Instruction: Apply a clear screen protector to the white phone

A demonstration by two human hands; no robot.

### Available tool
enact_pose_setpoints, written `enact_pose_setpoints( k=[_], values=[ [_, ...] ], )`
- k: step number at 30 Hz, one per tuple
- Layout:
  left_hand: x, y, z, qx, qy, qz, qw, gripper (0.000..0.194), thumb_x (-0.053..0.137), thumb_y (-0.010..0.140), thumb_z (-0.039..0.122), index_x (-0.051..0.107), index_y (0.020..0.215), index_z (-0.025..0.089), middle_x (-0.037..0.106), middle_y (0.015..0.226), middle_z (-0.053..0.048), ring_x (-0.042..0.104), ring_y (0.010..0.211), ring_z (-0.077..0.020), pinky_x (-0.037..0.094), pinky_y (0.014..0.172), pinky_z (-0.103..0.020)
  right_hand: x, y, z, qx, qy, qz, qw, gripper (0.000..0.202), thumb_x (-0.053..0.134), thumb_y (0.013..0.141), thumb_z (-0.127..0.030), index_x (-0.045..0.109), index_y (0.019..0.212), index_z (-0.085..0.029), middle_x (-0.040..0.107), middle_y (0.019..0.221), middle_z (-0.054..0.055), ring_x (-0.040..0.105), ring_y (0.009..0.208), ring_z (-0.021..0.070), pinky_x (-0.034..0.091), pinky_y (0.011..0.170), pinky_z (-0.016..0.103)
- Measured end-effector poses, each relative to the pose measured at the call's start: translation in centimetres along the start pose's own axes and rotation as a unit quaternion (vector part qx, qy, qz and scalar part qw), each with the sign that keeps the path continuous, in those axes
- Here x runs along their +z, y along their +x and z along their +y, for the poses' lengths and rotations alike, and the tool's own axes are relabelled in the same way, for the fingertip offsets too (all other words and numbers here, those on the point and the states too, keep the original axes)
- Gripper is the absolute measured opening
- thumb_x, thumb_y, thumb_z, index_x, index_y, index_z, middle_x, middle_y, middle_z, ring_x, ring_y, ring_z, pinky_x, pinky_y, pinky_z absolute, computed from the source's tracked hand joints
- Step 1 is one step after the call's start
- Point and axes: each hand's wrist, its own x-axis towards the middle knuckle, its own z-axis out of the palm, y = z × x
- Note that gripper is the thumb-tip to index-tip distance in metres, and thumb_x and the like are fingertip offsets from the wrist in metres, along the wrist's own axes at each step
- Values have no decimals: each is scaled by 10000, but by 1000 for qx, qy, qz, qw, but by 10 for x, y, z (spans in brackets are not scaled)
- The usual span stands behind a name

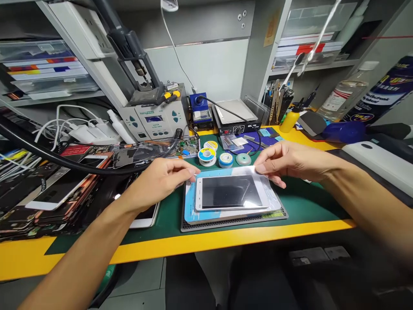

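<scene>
- We see the phone [230,192] face up in the middle of the bench, towards its near edge, on a blue packet [190,206] that rests on a grey pad [226,224].
- Its long axis runs left to right, almost parallel to the bench's yellow near edge [226,240]; the end with the small logo points left.
- A clear film [271,197] lies over the phone and reaches past its right end.
- Our left hand [167,175] has thumb and forefinger pinched at the film's far left corner and appears to grip it, just beyond the phone's far left corner.
- Our right hand [284,160] pinches the film's far right corner between thumb and fingers, just beyond the phone's far right corner.
- So the phone lies between the two hands and on the near side of both sets of fingertips; we cannot tell which hand is nearer.
- On the far side of the packet, between our hands, stand a blue tin [226,160] and a green tin [243,159].
</scene>
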Motion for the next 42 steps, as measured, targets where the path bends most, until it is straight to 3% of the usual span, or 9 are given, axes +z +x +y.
enact_pose_setpoints(
  k=[8, 13, 26, 31, 36, 42],
  values=[
    [3, -4, 2, 2, -5, 14, 1000, 261, 649, 866, 424, 811, 896, 222, 760, 774, -26, 643, 634, -169, 539, 617, -283, 3, -3, 1, -19, -59, 2, 998, 239, 866, 711, -396, 799, 783, -178, 636, 608, 19, 554, 486, 141, 489, 434, 272],
    [6, -6, 2, 0, -19, 8, 1000, 301, 722, 827, 482, 806, 900, 203, 773, 800, -29, 690, 754, -196, 533, 645, -259, 3, -4, 1, -31, -83, 13, 996, 251, 868, 697, -412, 796, 761, -180, 651, 595, 21, 571, 468, 148, 486, 433, 282],
    [9, -8, 0, -21, -14, 16, 1000, 282, 759, 790, 478, 806, 883, 216, 754, 711, -15, 685, 676, -188, 547, 618, -257, 3, -4, 3, -33, -77, 27, 996, 217, 875, 681, -365, 808, 811, -205, 665, 602, 2, 564, 459, 126, 494, 433, 263],
    [8, -9, -4, -11, 37, 35, 999, 344, 749, 776, 563, 806, 892, 245, 784, 790, -6, 706, 713, -201, 542, 624, -254, 4, -5, 3, -52, -81, 35, 995, 206, 867, 687, -337, 807, 818, -190, 679, 643, 7, 585, 484, 128, 516, 461, 263],
    [10, -4, -4, -59, 65, 50, 995, 473, 727, 686, 701, 809, 872, 275, 787, 780, 0, 712, 655, -210, 531, 554, -253, 3, -6, 3, -65, -98, 36, 992, 187, 839, 721, -304, 802, 848, -173, 699, 701, 10, 608, 529, 120, 528, 488, 239],
    [10, -3, -7, -98, 89, 51, 990, 583, 703, 622, 788, 801, 903, 288, 786, 802, -17, 731, 677, -248, 577, 580, -299, 4, -8, 2, -63, -114, 31, 991, 161, 819, 745, -279, 793, 851, -161, 692, 701, 13, 612, 553, 117, 530, 504, 224]
  ],
)
